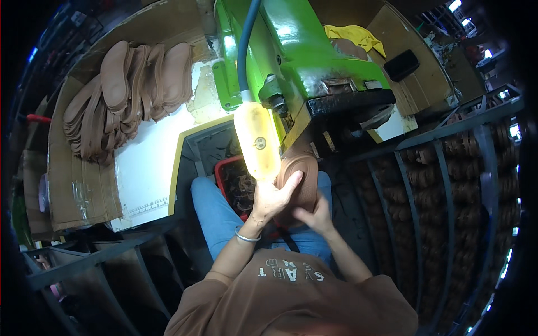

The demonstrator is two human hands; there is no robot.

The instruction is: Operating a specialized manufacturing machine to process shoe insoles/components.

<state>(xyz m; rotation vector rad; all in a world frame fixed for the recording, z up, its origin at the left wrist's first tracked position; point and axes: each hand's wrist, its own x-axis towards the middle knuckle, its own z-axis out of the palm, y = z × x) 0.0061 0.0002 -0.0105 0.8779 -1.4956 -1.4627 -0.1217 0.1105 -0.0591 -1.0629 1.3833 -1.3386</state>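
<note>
Sole (pixel 308 193) (brown, rounded) in fingers (pixel 293 180)

Head view: from the person's head, looking steeply down; wide fisheye, dark at the corners.
Shirt (pixel 297 305): nearest, bottom centre of the frame.
Left hand (pixel 273 200) and right hand (pixel 319 215): near, mid-frame.
Machine (pixel 300 36): ahead, top centre.
Rack (pixel 443 168): bent by the lens, right side.
</note>
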